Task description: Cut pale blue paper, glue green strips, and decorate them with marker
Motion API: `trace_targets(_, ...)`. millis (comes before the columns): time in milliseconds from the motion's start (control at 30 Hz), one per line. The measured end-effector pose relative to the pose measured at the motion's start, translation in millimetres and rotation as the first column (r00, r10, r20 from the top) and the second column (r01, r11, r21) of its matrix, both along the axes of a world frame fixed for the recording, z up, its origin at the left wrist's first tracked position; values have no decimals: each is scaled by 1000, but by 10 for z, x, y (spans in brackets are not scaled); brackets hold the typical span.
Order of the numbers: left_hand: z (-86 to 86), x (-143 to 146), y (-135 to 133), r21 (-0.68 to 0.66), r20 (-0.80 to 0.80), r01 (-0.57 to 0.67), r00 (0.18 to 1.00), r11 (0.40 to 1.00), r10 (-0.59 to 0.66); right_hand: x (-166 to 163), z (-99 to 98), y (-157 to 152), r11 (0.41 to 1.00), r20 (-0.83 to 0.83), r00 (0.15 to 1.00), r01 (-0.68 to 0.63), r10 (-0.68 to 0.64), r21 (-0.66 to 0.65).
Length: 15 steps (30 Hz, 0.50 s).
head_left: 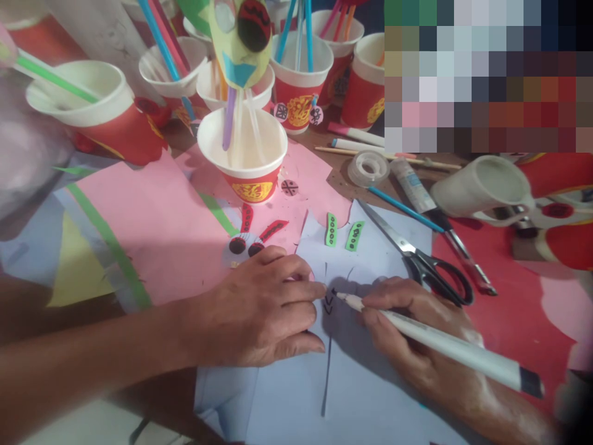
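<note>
Between the fingers of my right hand [417,334] is a white marker [456,347] with a black end. Its tip touches the light blue paper [287,402], beside short black arrow-like strokes and a long dark line. My left hand [273,309] lies on the same paper, fingers pointing right towards the marks and slightly bent. Just beyond my left hand is a cutout with two black circles and red strips [266,235], partly covered by the hand. Two small green strips [343,232] with black circles lie above the drawn marks.
Black-handled scissors [417,256] lie beyond my right hand. A decorated red-and-white paper cup [243,154] stands on pink paper [139,216], with several similar cups behind. At right are a tape roll [369,168], a brush [467,259], a white mug [479,188] and red paper [500,321].
</note>
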<state>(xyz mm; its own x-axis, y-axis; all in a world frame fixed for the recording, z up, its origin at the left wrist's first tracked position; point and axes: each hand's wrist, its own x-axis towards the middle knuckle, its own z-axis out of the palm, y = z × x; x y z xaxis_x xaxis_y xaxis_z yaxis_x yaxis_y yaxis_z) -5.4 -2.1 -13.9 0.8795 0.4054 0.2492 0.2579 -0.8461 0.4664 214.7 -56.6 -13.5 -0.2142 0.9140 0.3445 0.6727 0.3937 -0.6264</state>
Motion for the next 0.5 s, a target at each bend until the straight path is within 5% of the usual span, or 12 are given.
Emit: trace_targets(500, 11, -7, 5, 23, -6, -6, 1000, 1000, 6, 13, -37, -22, 999, -70, 997, 41, -44, -34)
